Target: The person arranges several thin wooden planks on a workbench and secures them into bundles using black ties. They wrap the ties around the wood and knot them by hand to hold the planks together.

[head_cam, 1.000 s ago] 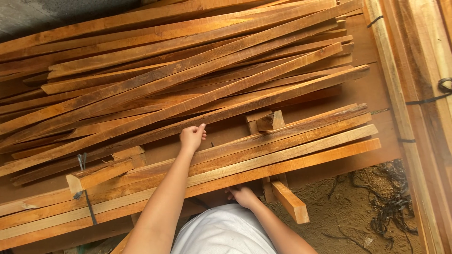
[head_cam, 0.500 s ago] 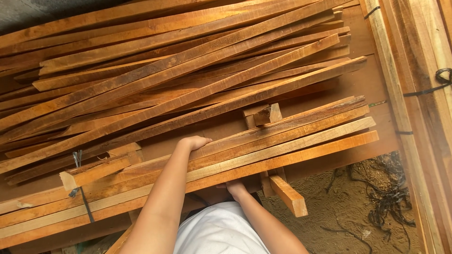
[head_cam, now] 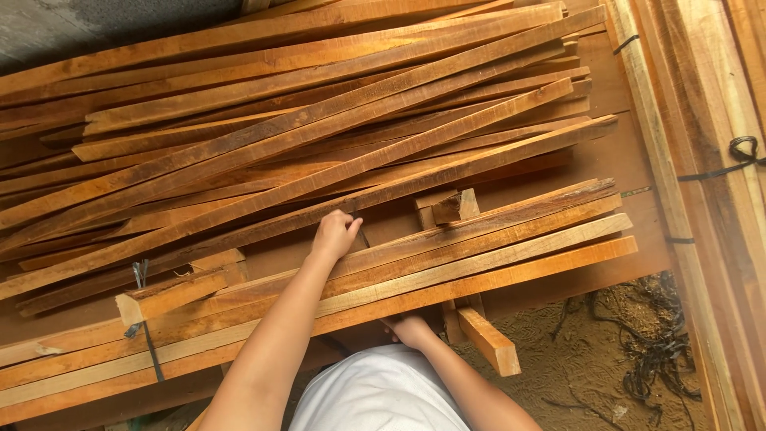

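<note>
Head view: left hand [head_cam: 335, 234] grips one wooden slat [head_cam: 447, 172]; right hand [head_cam: 411, 329] steadies four planks [head_cam: 511, 255].

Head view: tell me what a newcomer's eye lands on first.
A sprawling heap of long reddish wooden slats fills the upper frame, lying slantwise. Over its near edge the left hand curls on a slat, while the right hand sits under the front boards. A short block juts out beside it.
</note>
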